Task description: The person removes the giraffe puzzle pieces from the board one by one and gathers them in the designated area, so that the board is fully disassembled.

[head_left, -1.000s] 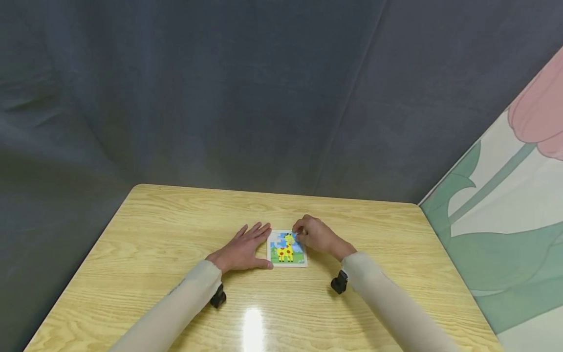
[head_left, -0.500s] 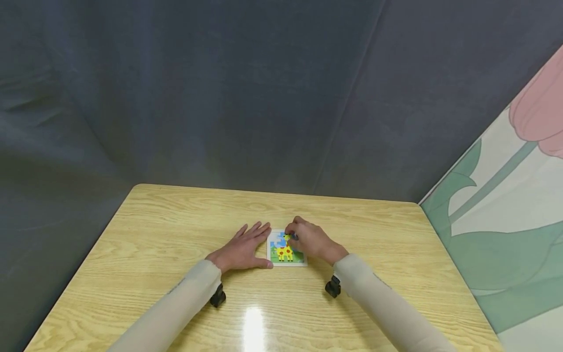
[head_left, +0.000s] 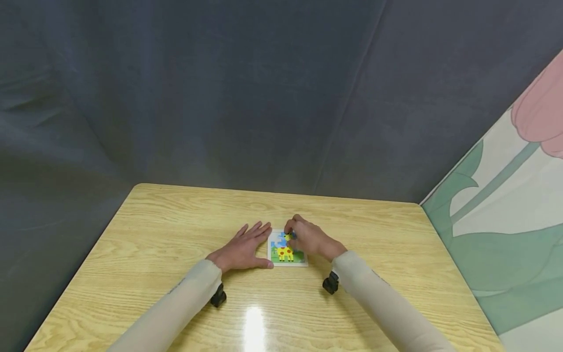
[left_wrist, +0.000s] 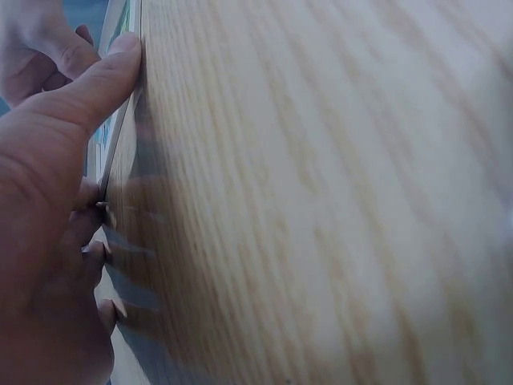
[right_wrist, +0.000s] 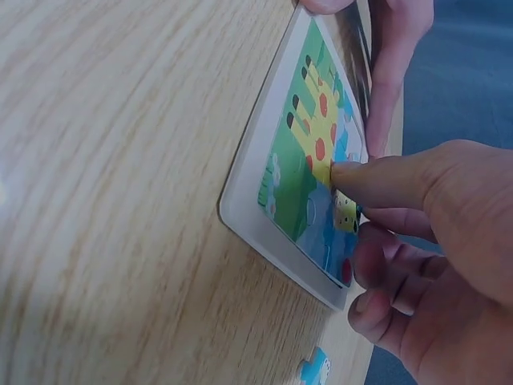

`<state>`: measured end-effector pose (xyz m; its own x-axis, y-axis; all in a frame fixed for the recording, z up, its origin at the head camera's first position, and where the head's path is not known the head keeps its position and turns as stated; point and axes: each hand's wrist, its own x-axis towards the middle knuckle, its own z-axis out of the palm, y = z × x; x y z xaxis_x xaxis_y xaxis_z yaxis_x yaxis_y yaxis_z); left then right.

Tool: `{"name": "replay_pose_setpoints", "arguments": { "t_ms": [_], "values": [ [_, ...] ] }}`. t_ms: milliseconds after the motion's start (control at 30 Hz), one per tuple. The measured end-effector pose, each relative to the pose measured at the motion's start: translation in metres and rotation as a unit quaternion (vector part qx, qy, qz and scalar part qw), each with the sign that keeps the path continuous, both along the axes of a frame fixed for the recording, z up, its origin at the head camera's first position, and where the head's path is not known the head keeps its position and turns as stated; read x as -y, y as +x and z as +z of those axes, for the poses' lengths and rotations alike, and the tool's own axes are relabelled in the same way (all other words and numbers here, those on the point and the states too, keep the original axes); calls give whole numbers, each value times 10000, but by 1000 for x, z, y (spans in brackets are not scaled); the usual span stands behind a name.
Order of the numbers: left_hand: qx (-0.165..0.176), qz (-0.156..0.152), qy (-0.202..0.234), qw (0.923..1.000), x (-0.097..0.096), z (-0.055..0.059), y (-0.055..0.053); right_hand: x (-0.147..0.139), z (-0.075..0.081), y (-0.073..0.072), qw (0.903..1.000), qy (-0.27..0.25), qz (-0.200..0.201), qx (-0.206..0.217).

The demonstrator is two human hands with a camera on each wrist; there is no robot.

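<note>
Puzzle (head_left: pixel 285 253) flat on bench (head_left: pixel 176 215), between hands, squarish, no clear long axis. Left hand (head_left: pixel 242 250): fingers apart, along its left edge. Right hand (head_left: pixel 313 239) nearer giraffe's head (right_wrist: pixel 345 213), thumb and bent fingers over it; can't tell if pinching.

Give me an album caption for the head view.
A giraffe puzzle on a wood-grained table, left hand spread at its edge, right hand at the giraffe's head.
</note>
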<state>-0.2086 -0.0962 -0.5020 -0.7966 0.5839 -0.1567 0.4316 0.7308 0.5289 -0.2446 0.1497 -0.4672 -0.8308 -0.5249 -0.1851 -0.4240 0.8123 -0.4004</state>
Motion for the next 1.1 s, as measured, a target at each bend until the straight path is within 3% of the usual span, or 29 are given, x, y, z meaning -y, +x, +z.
{"name": "replay_pose_setpoints", "arguments": {
  "t_ms": [433, 833, 1100],
  "values": [
    [30, -7, 49, 10000, -1, 1, 2, -3, -8, -5, 9991, -417, -2, -36],
    [-84, 20, -15, 10000, -1, -3, 1, -7, -10, -7, 9920, -1164, -319, 363],
    [-125, 25, -37, 9999, -1, -2, 1, -12, -10, -11, 9913, -1148, 44, 641]
  ]
}}
